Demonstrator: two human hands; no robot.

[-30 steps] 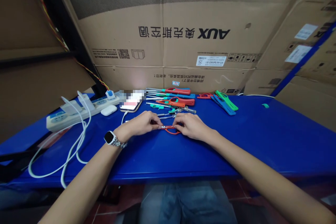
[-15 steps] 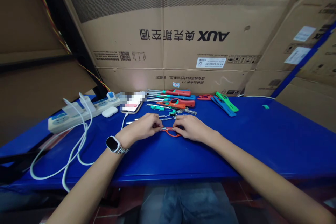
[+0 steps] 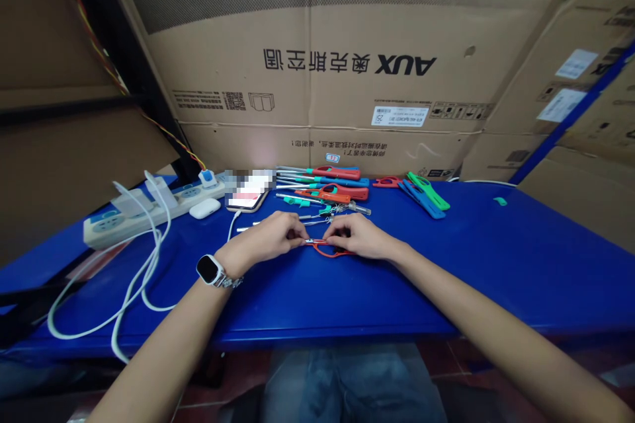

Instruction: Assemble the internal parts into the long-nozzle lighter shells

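Observation:
Both my hands rest on the blue table (image 3: pixel 496 258), pinching one small thing between them. My left hand (image 3: pixel 270 240), with a watch on its wrist, grips the metal tube end of a red lighter part (image 3: pixel 331 250). My right hand (image 3: pixel 358 238) closes its fingers on the red plastic loop end. Just behind my hands lies a pile of long-nosed lighters (image 3: pixel 332 186) in red, blue and teal with thin metal tubes.
A green and a blue lighter shell (image 3: pixel 426 193) lie at the back right, a small teal piece (image 3: pixel 501 201) further right. A phone (image 3: pixel 247 197), an earbud case (image 3: pixel 205 209) and a power strip (image 3: pixel 143 207) with white cables sit left. Cardboard boxes (image 3: pixel 347 59) wall the back.
My right hand's fingers have shifted a little on the red part, showing more of its loop. The left hand stays put.

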